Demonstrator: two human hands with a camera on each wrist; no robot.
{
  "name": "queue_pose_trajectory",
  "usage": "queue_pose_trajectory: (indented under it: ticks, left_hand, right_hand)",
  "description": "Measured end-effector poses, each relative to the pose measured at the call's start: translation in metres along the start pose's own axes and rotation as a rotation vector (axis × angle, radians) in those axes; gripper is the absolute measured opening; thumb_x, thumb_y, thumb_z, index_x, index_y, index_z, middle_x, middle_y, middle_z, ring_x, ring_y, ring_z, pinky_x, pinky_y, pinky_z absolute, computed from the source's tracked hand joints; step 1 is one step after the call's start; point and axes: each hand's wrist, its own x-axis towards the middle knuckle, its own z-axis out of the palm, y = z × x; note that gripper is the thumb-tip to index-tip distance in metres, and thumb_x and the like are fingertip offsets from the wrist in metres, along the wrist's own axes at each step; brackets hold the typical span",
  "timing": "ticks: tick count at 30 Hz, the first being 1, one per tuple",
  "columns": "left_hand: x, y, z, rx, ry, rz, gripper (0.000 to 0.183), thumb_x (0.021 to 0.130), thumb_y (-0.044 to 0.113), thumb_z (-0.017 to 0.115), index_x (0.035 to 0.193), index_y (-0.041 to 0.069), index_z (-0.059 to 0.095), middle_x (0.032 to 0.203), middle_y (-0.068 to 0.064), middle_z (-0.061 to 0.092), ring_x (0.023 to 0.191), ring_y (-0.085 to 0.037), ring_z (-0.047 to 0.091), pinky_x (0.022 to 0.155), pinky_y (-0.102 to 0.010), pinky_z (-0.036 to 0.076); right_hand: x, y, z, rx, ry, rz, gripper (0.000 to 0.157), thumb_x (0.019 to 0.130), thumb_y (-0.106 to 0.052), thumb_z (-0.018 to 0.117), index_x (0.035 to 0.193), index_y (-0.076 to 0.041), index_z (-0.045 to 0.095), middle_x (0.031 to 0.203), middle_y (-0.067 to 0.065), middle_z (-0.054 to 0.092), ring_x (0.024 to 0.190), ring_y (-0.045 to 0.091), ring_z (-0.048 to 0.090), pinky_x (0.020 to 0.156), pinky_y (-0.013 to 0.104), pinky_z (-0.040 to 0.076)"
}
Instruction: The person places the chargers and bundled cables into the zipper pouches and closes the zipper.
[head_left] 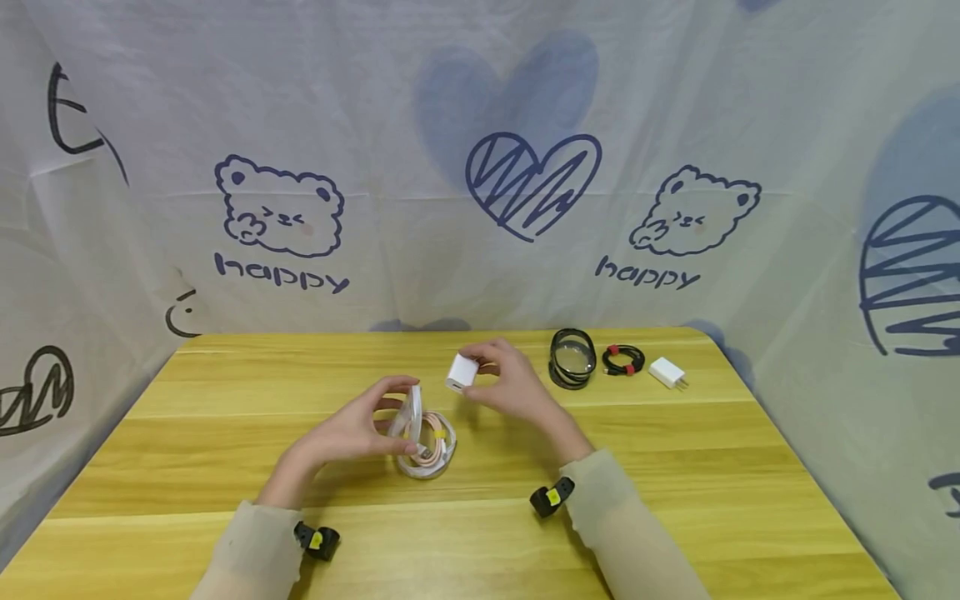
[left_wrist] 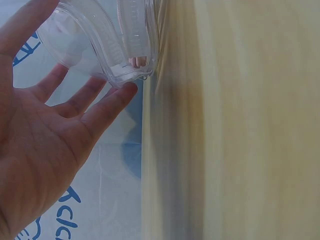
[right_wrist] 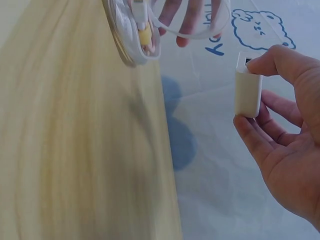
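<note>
"Where was the white charger [head_left: 462,372]?"

"I had it pinched between the thumb and fingers of my right hand [head_left: 515,385], raised off the table [head_left: 495,533], to the right of the clear round case [head_left: 452,450] and a little farther from me."

"How did its long axis run?"

"Aslant, with the socket end pointing toward me and leftward, to the case's side."

"Which hand was nearer the case?"

"My left hand [head_left: 356,429]: its thumb and fingers gripped the raised lid [head_left: 415,412], and the coiled pink cable [head_left: 438,452] lay just right of that lid."
</note>
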Motion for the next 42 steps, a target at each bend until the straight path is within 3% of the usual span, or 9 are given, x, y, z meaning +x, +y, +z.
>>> queue_pose_trajectory:
  ticks: [4,13,17,23,29,42]
  left_hand:
    - [0.000,0.000,0.000,0.002,-0.002,-0.001,0.092,0.084,0.014,0.088,0.158,0.008,0.033,0.160,-0.019,0.036,0.143,-0.046,0.041,0.115,-0.056,0.043]
    - [-0.001,0.002,0.000,-0.007,-0.006,-0.006,0.092,0.085,0.015,0.088,0.158,0.007,0.032,0.161,-0.018,0.035,0.144,-0.046,0.040,0.115,-0.057,0.043]
    - [-0.001,0.002,0.000,-0.008,-0.009,-0.005,0.092,0.085,0.015,0.088,0.158,0.008,0.033,0.161,-0.018,0.034,0.144,-0.046,0.040,0.115,-0.056,0.043]
    - [0.000,0.002,-0.001,-0.002,-0.009,0.003,0.091,0.086,0.015,0.088,0.158,0.008,0.033,0.161,-0.017,0.035,0.144,-0.046,0.041,0.114,-0.055,0.045]
    - [0.000,0.002,-0.001,-0.005,-0.012,0.004,0.090,0.086,0.015,0.087,0.158,0.009,0.034,0.161,-0.017,0.035,0.144,-0.045,0.040,0.113,-0.055,0.045]
    - [0.000,0.003,0.001,-0.001,-0.019,0.006,0.090,0.087,0.015,0.086,0.159,0.010,0.033,0.162,-0.017,0.034,0.145,-0.045,0.040,0.114,-0.055,0.044]
  right_hand:
    - [-0.002,-0.004,0.004,-0.009,-0.060,-0.022,0.055,0.082,0.004,0.080,0.135,0.004,0.064,0.124,0.018,0.058,0.112,0.033,0.064,0.102,0.044,0.057]
    - [-0.006,-0.007,0.016,0.004,-0.203,-0.055,0.053,0.082,0.004,0.081,0.132,0.005,0.065,0.123,0.016,0.059,0.112,0.029,0.064,0.099,0.037,0.059]
    - [-0.007,-0.008,0.022,0.010,-0.264,-0.032,0.052,0.083,0.004,0.081,0.132,0.005,0.064,0.121,0.015,0.058,0.111,0.028,0.063,0.099,0.042,0.059]
    - [-0.009,-0.010,0.031,-0.042,-0.349,-0.001,0.051,0.084,0.000,0.082,0.132,0.003,0.065,0.121,0.013,0.059,0.108,0.024,0.065,0.095,0.033,0.060]
    - [-0.011,-0.013,0.035,-0.125,-0.389,-0.013,0.047,0.087,-0.006,0.084,0.131,0.000,0.068,0.120,0.010,0.062,0.105,0.017,0.063,0.092,0.026,0.059]
    - [-0.012,-0.015,0.041,-0.188,-0.401,-0.030,0.046,0.089,-0.012,0.084,0.131,-0.003,0.068,0.124,0.007,0.066,0.110,0.017,0.064,0.094,0.022,0.055]
